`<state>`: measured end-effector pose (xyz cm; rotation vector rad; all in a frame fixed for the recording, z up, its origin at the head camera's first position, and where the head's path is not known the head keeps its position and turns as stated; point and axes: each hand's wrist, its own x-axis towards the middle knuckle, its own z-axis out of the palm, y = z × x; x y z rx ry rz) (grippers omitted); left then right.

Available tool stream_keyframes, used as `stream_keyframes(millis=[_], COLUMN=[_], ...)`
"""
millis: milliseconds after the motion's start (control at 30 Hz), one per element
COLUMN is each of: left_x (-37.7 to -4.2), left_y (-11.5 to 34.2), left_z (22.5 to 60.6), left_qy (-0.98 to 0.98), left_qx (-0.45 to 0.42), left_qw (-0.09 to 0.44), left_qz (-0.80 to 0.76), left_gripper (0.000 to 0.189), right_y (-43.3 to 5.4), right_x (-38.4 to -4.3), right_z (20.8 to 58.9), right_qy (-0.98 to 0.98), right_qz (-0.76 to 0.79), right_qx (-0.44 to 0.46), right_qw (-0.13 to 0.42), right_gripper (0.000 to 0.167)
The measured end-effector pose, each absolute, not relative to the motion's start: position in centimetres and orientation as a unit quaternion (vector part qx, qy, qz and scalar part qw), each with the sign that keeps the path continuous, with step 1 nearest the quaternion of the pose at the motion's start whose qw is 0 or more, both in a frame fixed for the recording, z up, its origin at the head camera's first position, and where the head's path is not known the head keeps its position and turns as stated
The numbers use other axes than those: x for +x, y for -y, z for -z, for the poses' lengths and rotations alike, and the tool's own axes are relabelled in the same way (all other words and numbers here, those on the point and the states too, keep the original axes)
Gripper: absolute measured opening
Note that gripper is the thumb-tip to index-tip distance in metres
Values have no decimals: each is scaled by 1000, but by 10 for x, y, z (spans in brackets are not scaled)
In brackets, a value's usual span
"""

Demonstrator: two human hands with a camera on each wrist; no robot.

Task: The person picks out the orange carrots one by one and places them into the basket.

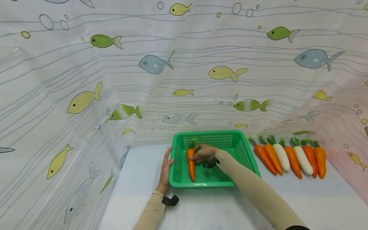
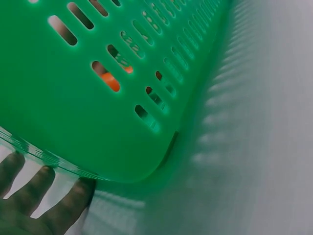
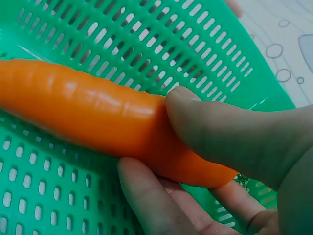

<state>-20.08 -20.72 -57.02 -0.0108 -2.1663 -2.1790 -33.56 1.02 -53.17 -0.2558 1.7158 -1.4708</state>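
Note:
A green plastic basket with slotted walls stands on the white table. Inside it, toward the left wall, an orange carrot with a leafy green top points its tip at the near side. My right hand pinches the carrot near its thick end; the right wrist view shows the thumb on one side of the carrot and the fingers on the other. My left hand rests against the basket's left outer side, and in the left wrist view its spread fingers touch the basket wall.
Right of the basket, several orange carrots and two white radishes lie side by side, leafy tops away from me. A fish-patterned sheet rises behind the table and along both sides.

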Motion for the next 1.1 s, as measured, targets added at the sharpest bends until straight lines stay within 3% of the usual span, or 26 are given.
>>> stream_keyframes(millis=[700, 967, 1100], left_x=[-199, -200, -201], left_y=[207, 207, 206], left_z=[567, 569, 571], left_qy=[701, 699, 699], left_qx=[-15, -18, -17], left_qw=[41, 45, 45], left_qz=[712, 713, 713], left_gripper=[57, 57, 57], right_y=[10, 15, 15], right_x=[-316, -310, -311], right_z=[513, 507, 510], right_qy=[-759, -772, -784], right_qz=[514, 483, 468], right_qx=[-143, -178, -186], right_qw=[372, 374, 363], right_gripper=[60, 34, 28])
